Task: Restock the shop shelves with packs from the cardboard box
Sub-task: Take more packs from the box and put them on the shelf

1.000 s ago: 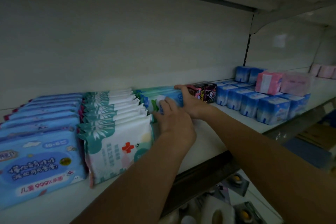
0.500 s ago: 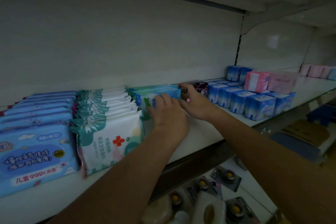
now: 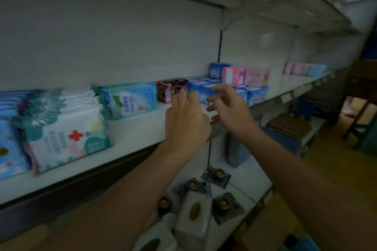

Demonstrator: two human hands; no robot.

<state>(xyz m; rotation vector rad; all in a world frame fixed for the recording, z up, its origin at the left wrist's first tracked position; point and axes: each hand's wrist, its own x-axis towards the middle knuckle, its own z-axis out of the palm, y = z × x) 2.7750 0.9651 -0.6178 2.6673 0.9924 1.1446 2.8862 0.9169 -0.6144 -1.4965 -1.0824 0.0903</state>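
Head cam: both my hands are off the teal-blue wipes pack (image 3: 130, 101). The pack is soft and glossy, teal at the top edge fading to blue, w/ a white cloud-shaped panel, a green leaf and blue print on the front. It stands upright, face out, on the white shelf (image 3: 134, 134), just left of my left hand (image 3: 186, 117), w/ more packs of the same kind lined up behind it.

L hand: fingers fairly straight, nothing in it, fingertips up by the small black-and-pink boxes (image 3: 172, 90). Too blurred to tell if they touch.

R hand (image 3: 230, 108): fingers spread and loosely bent, empty, in front of the blue tissue packs (image 3: 255, 94). Pink packs (image 3: 244, 75) sit on top of those, beyond my R hand.

Farther left of my L hand is a row of white wipes packs w/ a red cross (image 3: 65, 132), then blue wipes packs (image 3: 8, 140) at the frame edge. Below both hands, on a lower shelf, are white tissue boxes (image 3: 193, 216) and carded items (image 3: 217, 175).

Vs 0.5 s ago: both hands were on the teal-blue pack, L on its front, R at its right end next to the small boxes. Since then they've let go and shifted right, and the pack stands on its own in the same spot. My head has turned right too, so more of the shelf run shows.
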